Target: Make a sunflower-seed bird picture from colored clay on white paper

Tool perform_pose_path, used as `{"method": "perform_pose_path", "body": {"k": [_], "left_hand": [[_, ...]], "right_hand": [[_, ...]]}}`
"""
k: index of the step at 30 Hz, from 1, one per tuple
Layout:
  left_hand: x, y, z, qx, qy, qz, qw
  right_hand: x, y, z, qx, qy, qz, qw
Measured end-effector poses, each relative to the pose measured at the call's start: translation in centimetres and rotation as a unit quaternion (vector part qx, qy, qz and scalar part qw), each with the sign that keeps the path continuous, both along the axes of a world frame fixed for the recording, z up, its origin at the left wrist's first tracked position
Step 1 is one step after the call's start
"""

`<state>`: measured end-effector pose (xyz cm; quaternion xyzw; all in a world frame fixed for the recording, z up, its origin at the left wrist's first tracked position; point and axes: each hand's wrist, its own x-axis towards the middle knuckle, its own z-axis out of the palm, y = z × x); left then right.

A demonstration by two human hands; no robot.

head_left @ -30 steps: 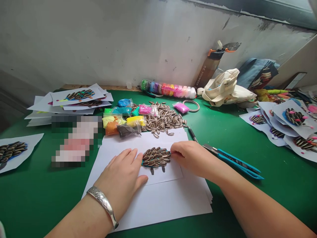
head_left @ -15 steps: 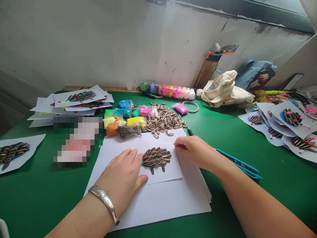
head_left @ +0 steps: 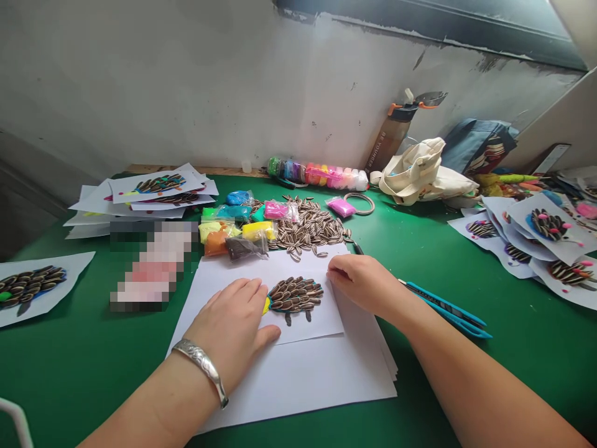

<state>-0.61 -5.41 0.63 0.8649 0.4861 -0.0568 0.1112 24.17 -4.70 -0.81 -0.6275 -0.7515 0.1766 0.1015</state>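
Note:
A small white sheet (head_left: 321,326) carries a hedgehog-like figure (head_left: 296,295) of striped seeds, with a yellow part at its left and two dark feet below. My left hand (head_left: 237,326) lies flat on the sheet's left side, fingers spread beside the yellow part; a silver bangle is on the wrist. At the sheet's right edge is my right hand (head_left: 352,277), its fingers curled and pressed together; what they hold, if anything, is hidden. Larger white paper (head_left: 298,386) lies beneath.
Behind the paper are a seed pile (head_left: 314,224) and bagged coloured clay (head_left: 245,247). A blue cutter (head_left: 448,308) lies by my right forearm. Finished seed pictures (head_left: 149,183) are stacked left, others (head_left: 550,224) right. A bottle (head_left: 389,140) and cloth bag (head_left: 415,171) stand behind.
My left hand has shifted very slightly, and more of the yellow part shows. The view has turned a little to the left. My right hand keeps its place at the sheet's edge.

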Motion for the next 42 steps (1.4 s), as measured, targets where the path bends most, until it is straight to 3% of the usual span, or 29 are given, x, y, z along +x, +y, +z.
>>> {"method": "perform_pose_path", "body": {"k": [21, 29, 32, 37, 40, 42], "left_hand": [[-0.3, 0.3, -0.2, 0.021, -0.016, 0.026, 0.999], [-0.9, 1.0, 0.5, 0.022, -0.038, 0.000, 0.999], [-1.3, 1.4, 0.8, 0.069, -0.063, 0.033, 0.995], [-2.3, 2.5, 1.7, 0.115, -0.094, 0.145, 0.978], [-2.4, 4.1, 3.7, 0.132, -0.055, 0.210, 0.967], [-1.7, 5.8, 5.3, 0.134, 0.003, 0.222, 0.966]], "right_hand": [[-0.5, 0.2, 0.0, -0.014, -0.022, 0.002, 1.000], [-0.7, 0.2, 0.0, -0.006, -0.031, 0.003, 0.999], [-0.8, 0.3, 0.0, -0.005, -0.034, 0.003, 0.999], [-0.7, 0.3, -0.1, -0.001, -0.040, 0.009, 0.999], [-0.6, 0.3, -0.3, 0.006, -0.040, 0.017, 0.999], [-0.6, 0.3, -0.4, 0.017, -0.041, 0.020, 0.999]]}}
